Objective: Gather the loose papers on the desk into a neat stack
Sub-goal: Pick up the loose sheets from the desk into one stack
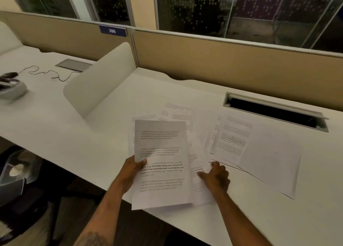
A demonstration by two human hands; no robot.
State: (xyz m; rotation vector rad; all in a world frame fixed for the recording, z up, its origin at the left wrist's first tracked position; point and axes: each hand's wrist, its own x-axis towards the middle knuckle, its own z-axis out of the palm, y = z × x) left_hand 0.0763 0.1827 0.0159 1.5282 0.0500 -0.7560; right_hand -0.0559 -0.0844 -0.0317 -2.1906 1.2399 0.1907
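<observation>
My left hand [132, 168] grips a printed sheet [162, 164] by its left edge, thumb on top, holding it lifted over the front of the white desk [74, 134]. My right hand [216, 176] rests with fingers spread on the loose papers [200, 153] lying just right of that sheet. More printed pages [232, 138] overlap on the desk further right, and a blank sheet [271, 162] lies tilted at the far right of the spread. Other pages [176, 112] peek out behind the held sheet.
An open cable slot [274, 112] cuts into the desk at the back right. A white divider panel [100, 80] stands to the left, with a thin cable [46, 73] and a grey device [11, 89] beyond it. A tan partition [222, 60] backs the desk.
</observation>
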